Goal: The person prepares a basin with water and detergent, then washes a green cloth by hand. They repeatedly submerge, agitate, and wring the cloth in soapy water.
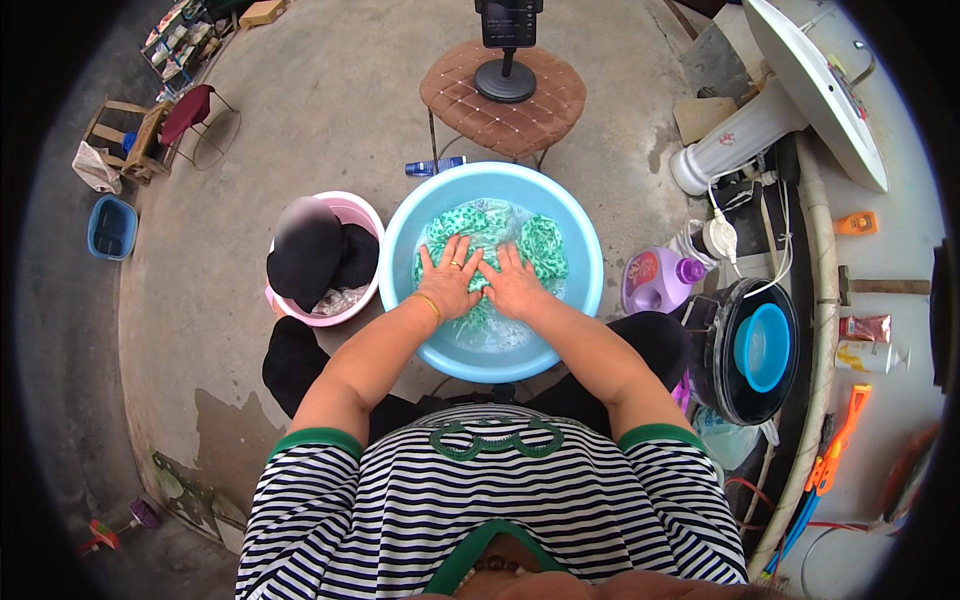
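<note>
A light blue plastic basin (pixel 589 270) stands on the floor before me, holding sudsy water and a wet green patterned cloth (pixel 541 244). My left hand (pixel 448 283) rests palm down on the cloth, its fingers spread; a ring and a gold-coloured bracelet are on it. Beside it, my right hand (pixel 514 283) also lies flat on the cloth, the thumbs close together. Neither hand shows a grip on the fabric.
Left of the basin is a pink tub (pixel 352 201) with dark cloth (pixel 307 251). Beyond stands a padded chair (pixel 450 82) with a phone stand (pixel 505 80). A purple detergent bottle (pixel 660 279), a black bucket (pixel 712 360) and a pedestal washbasin (pixel 817 90) are at right.
</note>
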Motion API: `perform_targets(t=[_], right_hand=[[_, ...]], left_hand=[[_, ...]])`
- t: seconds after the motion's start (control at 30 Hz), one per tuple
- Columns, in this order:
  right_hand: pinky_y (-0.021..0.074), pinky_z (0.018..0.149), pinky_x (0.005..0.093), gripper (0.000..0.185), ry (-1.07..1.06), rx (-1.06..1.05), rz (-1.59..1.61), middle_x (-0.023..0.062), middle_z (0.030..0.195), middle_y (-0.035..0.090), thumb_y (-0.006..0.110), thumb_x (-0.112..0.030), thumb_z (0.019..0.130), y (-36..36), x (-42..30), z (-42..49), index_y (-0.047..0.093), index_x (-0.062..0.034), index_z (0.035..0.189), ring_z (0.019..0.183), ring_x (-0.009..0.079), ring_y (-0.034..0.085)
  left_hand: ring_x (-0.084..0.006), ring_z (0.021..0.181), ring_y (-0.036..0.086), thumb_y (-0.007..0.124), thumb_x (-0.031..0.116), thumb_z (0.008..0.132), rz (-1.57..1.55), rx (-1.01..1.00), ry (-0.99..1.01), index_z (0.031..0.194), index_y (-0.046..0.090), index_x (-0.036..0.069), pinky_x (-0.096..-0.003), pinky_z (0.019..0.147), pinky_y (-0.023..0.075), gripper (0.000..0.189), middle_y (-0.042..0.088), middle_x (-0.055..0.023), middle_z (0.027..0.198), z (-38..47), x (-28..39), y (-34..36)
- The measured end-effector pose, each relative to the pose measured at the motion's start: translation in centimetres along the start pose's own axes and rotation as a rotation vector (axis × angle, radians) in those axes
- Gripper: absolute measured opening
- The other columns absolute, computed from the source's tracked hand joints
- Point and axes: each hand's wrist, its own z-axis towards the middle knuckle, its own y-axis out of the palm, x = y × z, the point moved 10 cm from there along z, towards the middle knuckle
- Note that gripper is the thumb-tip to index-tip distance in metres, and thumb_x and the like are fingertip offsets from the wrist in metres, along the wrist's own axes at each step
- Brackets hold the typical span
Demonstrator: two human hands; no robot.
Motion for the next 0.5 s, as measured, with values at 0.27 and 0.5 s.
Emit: perform_targets(t=[0.27, 0.5], right_hand=[[0.0299, 0.101, 0.0537, 0.056, 0.034, 0.08, -0.025, 0.0212, 0.144, 0.023, 0.054, -0.026, 0.085, -0.1, 1.7, 2.0, 0.035, -0.0179, 0.137, 0.137, 0.0376, 0.012], [0.0311, 0.102, 0.0537, 0.056, 0.01, 0.053, 0.068, 0.0184, 0.14, 0.031, 0.055, -0.022, 0.081, 0.3, 2.8, 2.6, 0.036, -0.0118, 0.132, 0.136, 0.0363, 0.018]], left_hand=[[-0.0343, 0.138, 0.012, 0.046, 0.046, 0.085, 0.007, -0.072, -0.096, 0.144, 0.016, 0.008, -0.0622, 0.104, 0.0136, 0.077, 0.015, -0.0166, 0.15, 3.6, -1.8, 3.2], [-0.0337, 0.125, 0.032, 0.053, 0.034, 0.079, 0.0, 0.017, -0.053, 0.135, 0.035, 0.006, -0.0635, 0.101, 0.0199, 0.065, 0.037, -0.0157, 0.135, 2.9, -0.8, 0.2]])
